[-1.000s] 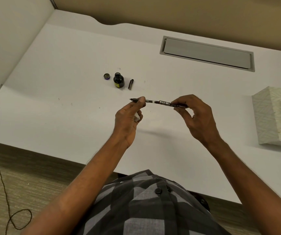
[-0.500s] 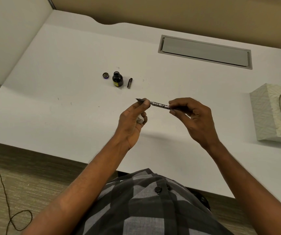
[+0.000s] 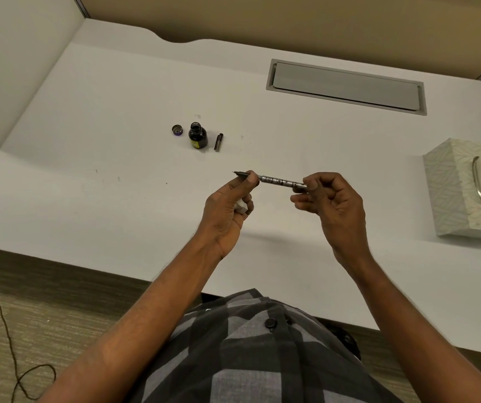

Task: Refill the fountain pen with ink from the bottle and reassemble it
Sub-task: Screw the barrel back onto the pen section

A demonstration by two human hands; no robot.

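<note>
The fountain pen is held level above the white desk, its nib pointing left. My left hand pinches the pen's grip section just behind the nib and also has a small white wad tucked in its curled fingers. My right hand pinches the pen's rear end between thumb and fingertips. The converter's silver body shows between the two hands. Farther back on the desk stands the open ink bottle, with its cap lying to its left and a dark pen part to its right.
A patterned tissue box sits at the desk's right edge. A grey cable hatch is set into the desk at the back. Partition walls close the left and back. A thin cord lies on the floor at left.
The right hand's fingers have shifted back along the pen, so more of the silver converter shows. The pen stays level between both hands.
</note>
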